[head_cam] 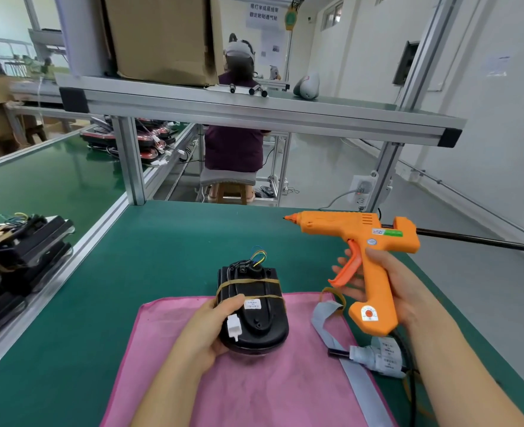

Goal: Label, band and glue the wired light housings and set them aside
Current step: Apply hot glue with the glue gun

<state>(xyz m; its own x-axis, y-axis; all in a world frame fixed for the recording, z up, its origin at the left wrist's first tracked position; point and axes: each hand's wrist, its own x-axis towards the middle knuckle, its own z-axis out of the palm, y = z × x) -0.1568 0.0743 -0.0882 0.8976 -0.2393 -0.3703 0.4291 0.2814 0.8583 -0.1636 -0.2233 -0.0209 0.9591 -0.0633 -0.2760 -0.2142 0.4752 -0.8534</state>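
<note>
A black light housing (260, 322) lies on a pink cloth (254, 386). It bears a white label, tan rubber bands around it, coloured wires at its far end and a white connector on its left side. My left hand (211, 328) grips the housing's left side. My right hand (387, 285) holds an orange glue gun (362, 241) by the handle, raised to the right of the housing, nozzle pointing left, fingers near the trigger.
A stack of banded black housings (17, 251) sits at the left on the conveyor side. A grey strip (340, 349) and a small white bottle (374, 355) lie at the cloth's right edge. A person sits on a stool (229, 183) ahead, beyond the aluminium shelf frame (254, 109).
</note>
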